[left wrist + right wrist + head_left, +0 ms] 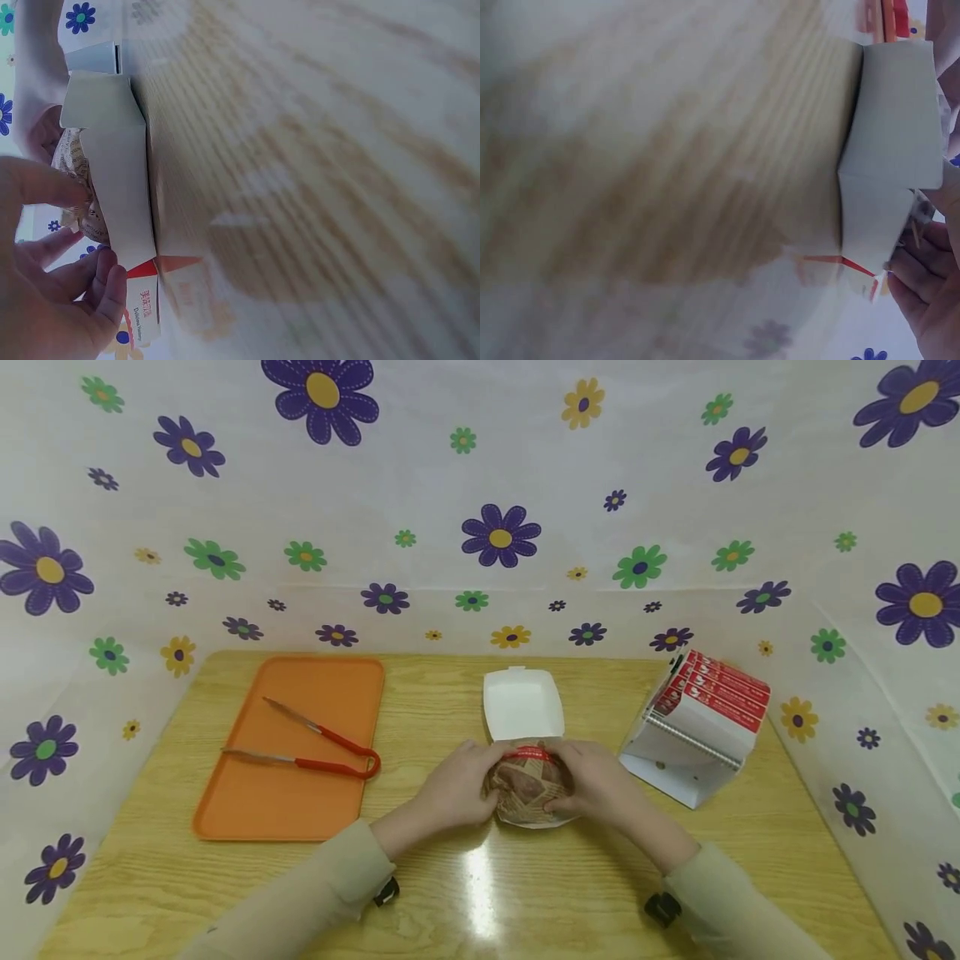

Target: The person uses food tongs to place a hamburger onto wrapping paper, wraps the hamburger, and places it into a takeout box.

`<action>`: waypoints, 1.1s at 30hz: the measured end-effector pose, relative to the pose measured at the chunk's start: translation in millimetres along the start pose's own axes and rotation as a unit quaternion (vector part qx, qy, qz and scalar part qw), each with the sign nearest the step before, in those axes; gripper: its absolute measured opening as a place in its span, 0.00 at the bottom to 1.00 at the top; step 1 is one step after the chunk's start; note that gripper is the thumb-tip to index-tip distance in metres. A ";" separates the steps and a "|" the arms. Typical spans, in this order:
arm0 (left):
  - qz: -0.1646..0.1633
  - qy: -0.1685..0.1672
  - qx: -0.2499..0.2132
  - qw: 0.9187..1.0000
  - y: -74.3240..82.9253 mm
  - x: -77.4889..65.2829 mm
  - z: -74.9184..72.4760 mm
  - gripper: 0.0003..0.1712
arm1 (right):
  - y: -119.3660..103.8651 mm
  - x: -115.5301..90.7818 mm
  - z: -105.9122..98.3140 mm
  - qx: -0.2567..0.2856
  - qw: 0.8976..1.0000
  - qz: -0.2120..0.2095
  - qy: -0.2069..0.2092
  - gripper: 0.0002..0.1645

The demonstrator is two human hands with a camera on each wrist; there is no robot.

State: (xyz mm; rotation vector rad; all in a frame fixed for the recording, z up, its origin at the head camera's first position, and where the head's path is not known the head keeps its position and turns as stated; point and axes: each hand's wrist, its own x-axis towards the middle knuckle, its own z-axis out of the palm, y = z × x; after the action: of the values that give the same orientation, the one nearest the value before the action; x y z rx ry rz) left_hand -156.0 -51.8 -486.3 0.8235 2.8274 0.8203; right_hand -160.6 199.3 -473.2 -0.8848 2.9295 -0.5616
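A wrapped burger (528, 789) in brown patterned paper with a red band sits at the lower half of an open white box (522, 703), whose lid is folded back away from me. My left hand (461, 785) grips the burger's left side, fingers at the far edge and thumb in front. On the opposite side my right hand (600, 781) holds it the same way. The left wrist view shows the box wall (116, 187) standing on the table, with crumpled wrapper (71, 161) above its rim. Much of the burger is hidden by the box in the right wrist view.
To the left lies an orange tray (300, 814) with red-handled tongs (330, 766) across it, overhanging its right edge slightly. A tilted metal rack (690, 739) holding several red-and-white cartons (723, 689) stands right. Flower-printed cloth (420, 502) surrounds the wooden table (570, 902).
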 end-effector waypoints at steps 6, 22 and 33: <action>-0.027 0.001 -0.007 1.000 -7.2 2.9 -1.4 0.37 | 0.2 -1.2 8.1 -0.013 0.999 -0.012 0.043 0.50; 0.010 -0.014 0.096 0.995 -12.3 8.9 -12.4 0.42 | -7.2 9.5 10.6 0.038 0.999 0.037 0.003 0.54; -0.034 -0.032 0.058 0.997 -1.7 10.1 -20.7 0.39 | 3.5 6.4 0.0 0.045 0.997 0.001 -0.059 0.62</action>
State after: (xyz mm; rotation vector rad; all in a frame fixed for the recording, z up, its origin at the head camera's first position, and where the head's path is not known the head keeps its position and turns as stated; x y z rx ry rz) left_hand -170.1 -57.6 -468.9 0.7491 2.8521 0.6140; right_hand -167.8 198.6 -474.0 -0.8733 2.7757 -0.6149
